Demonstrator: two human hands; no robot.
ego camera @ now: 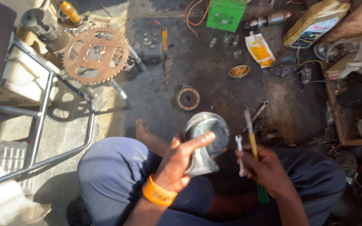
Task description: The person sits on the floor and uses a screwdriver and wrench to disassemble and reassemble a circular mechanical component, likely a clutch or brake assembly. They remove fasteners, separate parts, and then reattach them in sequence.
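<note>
My left hand, with an orange wristband, grips a shiny round metal housing and holds it above my lap, thumb across its face. My right hand is closed on a screwdriver with a yellow shaft and green handle, and also on a small spanner. Both tools point upward beside the housing. My knees in blue trousers fill the bottom of the view.
On the oily floor lie a large rusty sprocket, a small round disc part, a green box, a yellow packet, an oil bottle, loose spanners and a metal tube frame at left.
</note>
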